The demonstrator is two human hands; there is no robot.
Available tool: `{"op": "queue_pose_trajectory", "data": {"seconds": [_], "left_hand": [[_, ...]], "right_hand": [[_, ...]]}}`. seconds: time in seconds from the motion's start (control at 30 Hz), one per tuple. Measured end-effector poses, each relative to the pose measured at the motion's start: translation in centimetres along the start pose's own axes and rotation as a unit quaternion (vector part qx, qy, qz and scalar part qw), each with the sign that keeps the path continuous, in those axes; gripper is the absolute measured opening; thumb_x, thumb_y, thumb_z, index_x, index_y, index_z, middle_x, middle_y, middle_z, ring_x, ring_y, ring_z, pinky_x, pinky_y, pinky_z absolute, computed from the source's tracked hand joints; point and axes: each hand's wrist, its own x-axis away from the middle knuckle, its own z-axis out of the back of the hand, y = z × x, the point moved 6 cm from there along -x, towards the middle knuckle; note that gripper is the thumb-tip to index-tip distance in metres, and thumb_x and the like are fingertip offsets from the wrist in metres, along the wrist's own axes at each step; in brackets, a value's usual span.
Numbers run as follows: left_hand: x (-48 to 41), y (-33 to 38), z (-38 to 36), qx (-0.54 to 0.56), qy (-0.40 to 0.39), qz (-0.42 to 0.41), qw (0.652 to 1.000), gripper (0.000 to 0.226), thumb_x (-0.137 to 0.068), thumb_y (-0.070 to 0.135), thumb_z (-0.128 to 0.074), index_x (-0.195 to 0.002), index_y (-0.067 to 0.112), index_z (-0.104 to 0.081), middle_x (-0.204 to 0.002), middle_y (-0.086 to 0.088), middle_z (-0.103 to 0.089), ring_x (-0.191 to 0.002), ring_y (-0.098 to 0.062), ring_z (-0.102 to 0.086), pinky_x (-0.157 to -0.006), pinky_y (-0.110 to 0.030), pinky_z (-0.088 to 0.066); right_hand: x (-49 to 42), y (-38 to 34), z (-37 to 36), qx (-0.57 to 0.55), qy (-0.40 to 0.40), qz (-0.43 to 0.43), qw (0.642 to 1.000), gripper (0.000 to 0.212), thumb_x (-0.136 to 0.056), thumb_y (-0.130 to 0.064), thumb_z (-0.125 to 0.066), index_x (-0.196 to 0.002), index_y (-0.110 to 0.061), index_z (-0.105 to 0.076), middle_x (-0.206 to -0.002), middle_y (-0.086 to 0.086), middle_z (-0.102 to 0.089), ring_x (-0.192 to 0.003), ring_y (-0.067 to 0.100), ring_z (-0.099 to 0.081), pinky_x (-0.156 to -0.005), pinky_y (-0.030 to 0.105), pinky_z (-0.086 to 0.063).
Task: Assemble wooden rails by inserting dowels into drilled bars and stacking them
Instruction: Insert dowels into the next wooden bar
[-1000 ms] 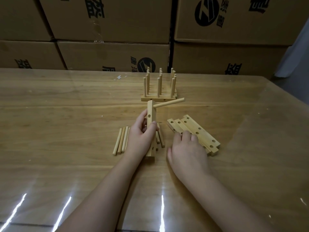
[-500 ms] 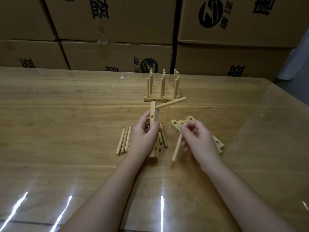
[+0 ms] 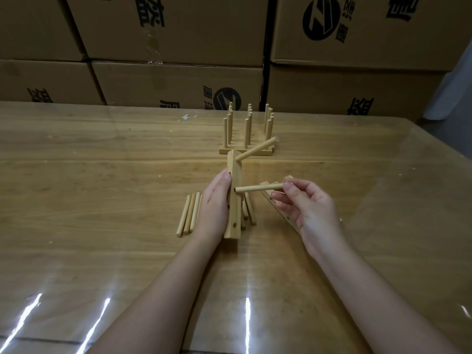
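The left hand (image 3: 214,203) grips the drilled bar (image 3: 233,200) propped on end on the table (image 3: 102,200); the right hand (image 3: 306,208) pinches a dowel (image 3: 258,188), its tip at a hole in the bar. Pushed off-axis, it could jam or tip the bar into the finished rails (image 3: 246,146) beyond

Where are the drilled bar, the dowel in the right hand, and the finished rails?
drilled bar (image 3: 235,213): head view, lower face.
held dowel (image 3: 259,191): head view, mid-shaft.
finished rails (image 3: 226,150): head view, front bar's left end.
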Motion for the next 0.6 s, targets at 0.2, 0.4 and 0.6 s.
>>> {"op": "queue_pose_trajectory", "data": {"seconds": [0.2, 0.4, 0.6], "left_hand": [[0.0, -0.3, 0.2, -0.002, 0.002, 0.026, 1.000, 0.040, -0.101, 0.029, -0.042, -0.133, 0.007, -0.052, -0.133, -0.035, -0.045, -0.126, -0.054, -0.039, -0.106, -0.069, -0.027], [0.1, -0.2, 0.2, -0.022, 0.024, 0.013, 0.999, 0.033, -0.100, 0.027, -0.044, -0.130, 0.018, -0.054, -0.119, 0.008, -0.060, -0.115, -0.001, -0.054, -0.095, -0.012, -0.041], [0.3, -0.3, -0.4, -0.022, -0.013, 0.034, 0.999, 0.039, -0.100, 0.027, -0.045, -0.134, 0.011, -0.052, -0.134, -0.022, -0.053, -0.129, -0.039, -0.045, -0.110, -0.054, -0.033]], "right_hand": [[0.2, 0.0, -0.2, 0.019, -0.019, 0.009, 1.000, 0.016, -0.080, -0.009, -0.065, -0.096, -0.006, -0.063, -0.089, 0.009, -0.072, -0.083, 0.023, -0.070, -0.062, 0.022, -0.055], [0.7, -0.4, -1.0, 0.159, -0.049, 0.086, 0.982, 0.010, -0.086, -0.007, -0.063, -0.089, -0.015, -0.067, -0.076, 0.001, -0.070, -0.071, 0.010, -0.066, -0.059, 0.018, -0.051], [0.9, 0.1, -1.5, 0.147, -0.077, 0.072, 0.983, 0.012, -0.084, -0.011, -0.065, -0.091, -0.017, -0.072, -0.087, -0.003, -0.070, -0.082, 0.009, -0.062, -0.076, 0.022, -0.052]]}}
